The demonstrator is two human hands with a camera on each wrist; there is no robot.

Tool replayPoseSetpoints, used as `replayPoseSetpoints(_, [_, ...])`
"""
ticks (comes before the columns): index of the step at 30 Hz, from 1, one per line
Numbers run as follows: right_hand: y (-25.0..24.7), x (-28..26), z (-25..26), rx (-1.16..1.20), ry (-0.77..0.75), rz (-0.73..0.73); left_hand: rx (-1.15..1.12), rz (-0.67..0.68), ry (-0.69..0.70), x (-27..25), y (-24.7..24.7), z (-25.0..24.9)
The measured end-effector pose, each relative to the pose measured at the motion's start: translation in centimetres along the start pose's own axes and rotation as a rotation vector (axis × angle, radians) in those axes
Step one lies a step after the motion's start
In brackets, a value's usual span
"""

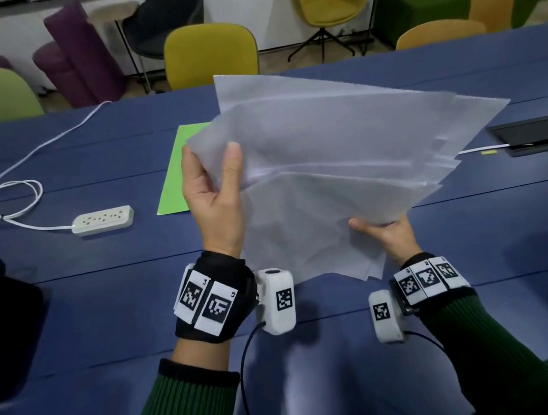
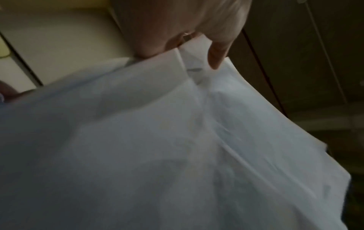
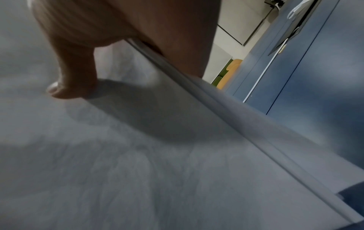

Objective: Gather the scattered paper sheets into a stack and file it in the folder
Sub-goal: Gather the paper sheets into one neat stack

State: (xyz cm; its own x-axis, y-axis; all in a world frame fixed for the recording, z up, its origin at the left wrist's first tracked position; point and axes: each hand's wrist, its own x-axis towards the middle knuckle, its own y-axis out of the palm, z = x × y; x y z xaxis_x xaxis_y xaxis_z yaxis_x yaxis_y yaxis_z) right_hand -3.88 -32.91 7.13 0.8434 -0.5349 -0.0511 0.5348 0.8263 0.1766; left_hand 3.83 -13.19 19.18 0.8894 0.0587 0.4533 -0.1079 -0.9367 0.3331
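Observation:
Several white paper sheets (image 1: pixel 323 166) are fanned out unevenly and held up above the blue table (image 1: pixel 100 263). My left hand (image 1: pixel 215 187) pinches their left edge, thumb on top and fingers behind. My right hand (image 1: pixel 382 232) grips the lower right edge, thumb on the upper face. A green folder (image 1: pixel 175 171) lies flat on the table behind the left hand, mostly hidden by the sheets. The left wrist view shows the sheets (image 2: pixel 157 140) under my thumb (image 2: pixel 216 57). In the right wrist view my thumb (image 3: pixel 72 84) presses on the paper (image 3: pixel 157 155).
A white power strip (image 1: pixel 103 220) with its cable lies at the left. A dark tablet (image 1: pixel 540 136) sits at the right edge, a black bag (image 1: pixel 1 327) at the near left. Yellow and green chairs (image 1: pixel 210 54) stand past the table's far edge.

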Motion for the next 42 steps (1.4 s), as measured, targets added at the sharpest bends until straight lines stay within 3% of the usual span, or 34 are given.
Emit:
replayPoseSetpoints(2, [0.0, 0.1, 0.2, -0.01, 0.008, 0.014, 0.094, 0.032, -0.001, 0.0, -0.5, 0.4])
replayPoseSetpoints(4, [0.0, 0.3, 0.1, -0.006, 0.004, 0.008, 0.355, -0.064, 0.1, 0.1, -1.6, 0.8])
replayPoseSetpoints(6, [0.1, 0.5, 0.1, -0.018, -0.005, -0.008, 0.725, -0.175, 0.396, -0.1, -1.6, 0.5])
replayPoseSetpoints(8, [0.2, 0.5, 0.0, -0.036, -0.004, -0.017, 0.921, -0.034, 0.734, -0.3, -0.1, -0.8])
replayPoseSetpoints(10, [0.3, 0.5, 0.1, -0.024, 0.012, -0.021, 1.041, 0.185, 0.887, -0.1, 1.9, -1.8])
replayPoseSetpoints(13, [0.3, 0.6, 0.3, -0.023, 0.004, -0.008, 1.192, 0.374, 0.82, 0.4, 4.0, -2.8])
replayPoseSetpoints(17, [0.0, 0.4, 0.2, -0.018, 0.006, 0.002, 1.254, 0.367, 0.809, 1.4, 5.4, -3.6])
replayPoseSetpoints(20, [0.1, 0.2, 0.2, 0.006, -0.003, -0.007, 1.148, 0.394, 0.807, 1.5, 6.0, -3.8])
replayPoseSetpoints(25, [0.1, 0.2, 0.4, 0.005, 0.023, 0.017, 1.014, 0.274, 0.916, 0.9, 5.7, -3.8])
replayPoseSetpoints(27, [0.1, 0.4, 0.2, -0.017, 0.011, -0.008, 1.011, 0.283, 0.931, 1.3, 5.6, -3.7])
replayPoseSetpoints(32, [0.0, 0.6, 0.1, -0.047, 0.032, -0.017, 1.115, 0.535, 0.846, 1.9, 5.3, -3.5])
replayPoseSetpoints(36, [0.0, 0.5, 0.2, -0.048, 0.024, -0.007, 1.064, 0.533, 0.742, 1.9, 5.4, -4.7])
replayPoseSetpoints(39, [0.0, 0.3, 0.5, -0.049, 0.027, 0.022, 1.055, 0.613, 0.567, 1.9, 5.5, -6.0])
replayPoseSetpoints(42, [0.4, -0.1, 1.0, 0.016, 0.015, 0.038, 1.206, 0.79, 0.631, 1.7, 5.5, -5.7])
